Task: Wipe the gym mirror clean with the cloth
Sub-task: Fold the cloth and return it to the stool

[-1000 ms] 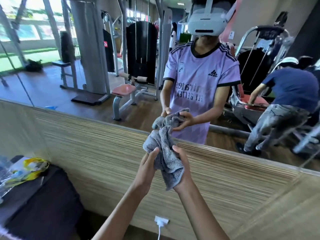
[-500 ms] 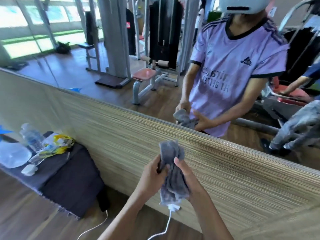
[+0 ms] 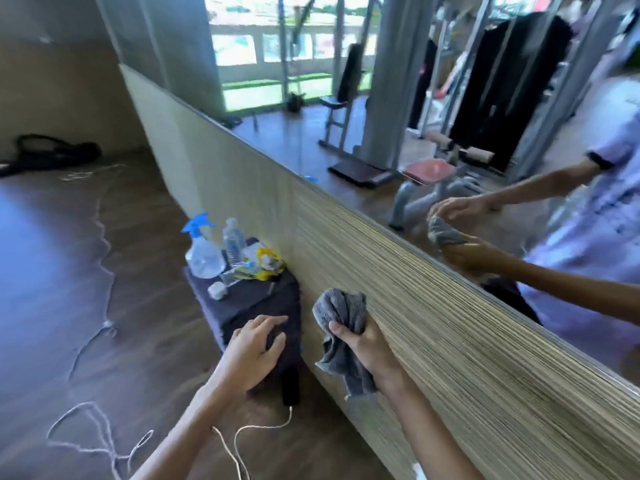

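**Cloth in right hand, mirror untouched**

Right hand [image 3: 367,344] fisted around bunched grey cloth [image 3: 341,327], just beside the striped wall panel [image 3: 450,341] below the mirror [image 3: 398,133]. Left hand [image 3: 252,351] empty, fingers spread, over the dark bench's [image 3: 249,303] near end. Spray bottle [image 3: 202,251] at its far end.

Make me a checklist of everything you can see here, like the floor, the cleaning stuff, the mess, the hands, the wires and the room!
Surface: wooden floor; a low dark-covered stand against the striped wall panel.
Job's things: grey cloth bunched up; mirror above the panel; spray bottle with blue trigger on the stand.
Clutter: water bottle, yellow wrapper, small white object.
Hands: right hand grips the cloth; left hand empty, fingers spread, near the stand.
Cables: white cable on the floor; string trailing.
Surroundings: gym machines reflected; dark bag in the far corner.
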{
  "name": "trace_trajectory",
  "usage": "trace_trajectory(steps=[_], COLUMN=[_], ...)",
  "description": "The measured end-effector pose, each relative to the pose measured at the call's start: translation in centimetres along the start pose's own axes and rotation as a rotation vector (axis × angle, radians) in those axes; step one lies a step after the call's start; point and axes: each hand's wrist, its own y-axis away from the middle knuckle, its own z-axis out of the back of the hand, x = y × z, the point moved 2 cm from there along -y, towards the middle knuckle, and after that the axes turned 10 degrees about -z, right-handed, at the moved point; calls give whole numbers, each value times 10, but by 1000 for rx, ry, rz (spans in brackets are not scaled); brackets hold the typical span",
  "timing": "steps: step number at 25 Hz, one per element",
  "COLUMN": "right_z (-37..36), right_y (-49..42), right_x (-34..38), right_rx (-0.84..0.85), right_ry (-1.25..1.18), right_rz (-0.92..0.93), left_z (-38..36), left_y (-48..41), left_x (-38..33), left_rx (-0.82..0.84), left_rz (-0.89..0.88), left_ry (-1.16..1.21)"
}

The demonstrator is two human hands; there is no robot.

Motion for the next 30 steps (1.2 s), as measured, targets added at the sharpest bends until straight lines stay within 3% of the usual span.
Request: trace_trajectory(steps=[7,12,18,23,30], right_z=[-147,-266,-378,-449,-531], right_y=[-74,-115,-156,-198,-348], right_x=[32,64,89,113,151], right_rx=[163,229,197,251,65], right_ry=[378,721,1154,1245,1365], right_rz=[69,234,448,591,748], left_z=[103,164,219,250,296], left_y=[39,47,33,1,-115], left_x=[136,225,293,351,475], left_rx=[-177,-247,-170,-238,-231], left_rz=[255,386,438,444,298], left_ry=[-65,-82,-286,-314,-385])
